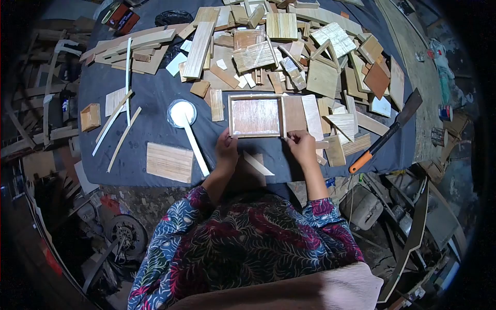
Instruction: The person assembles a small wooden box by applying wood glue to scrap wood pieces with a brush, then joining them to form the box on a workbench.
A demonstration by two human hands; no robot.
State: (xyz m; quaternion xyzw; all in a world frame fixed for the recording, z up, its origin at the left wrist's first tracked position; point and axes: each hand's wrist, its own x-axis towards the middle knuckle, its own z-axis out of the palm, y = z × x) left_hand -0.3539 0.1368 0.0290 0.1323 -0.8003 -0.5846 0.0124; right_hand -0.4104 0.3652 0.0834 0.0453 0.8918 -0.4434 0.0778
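In front of me, a shallow wooden tray [257, 116] with thin raised sides and a reddish-brown bottom lies on the dark cloth. My left hand [226, 149] grips its front left corner with fingers closed. My right hand [303, 147] pinches the front right corner. A thin brown board [295, 113] sits against the tray's right side, partly hidden. To the left stands a round container of white paste [182, 112], with a long pale stick [197, 152] leaning out of it. Between my forearms lies a thin pointed wood offcut [259, 164].
A big heap of wood pieces [283, 27] covers the back and right of the cloth [134, 134]. A long blade with an orange handle [360, 162] lies at the right edge. On the left are a flat board [169, 162], thin strips [124, 139] and a small wooden box [90, 117].
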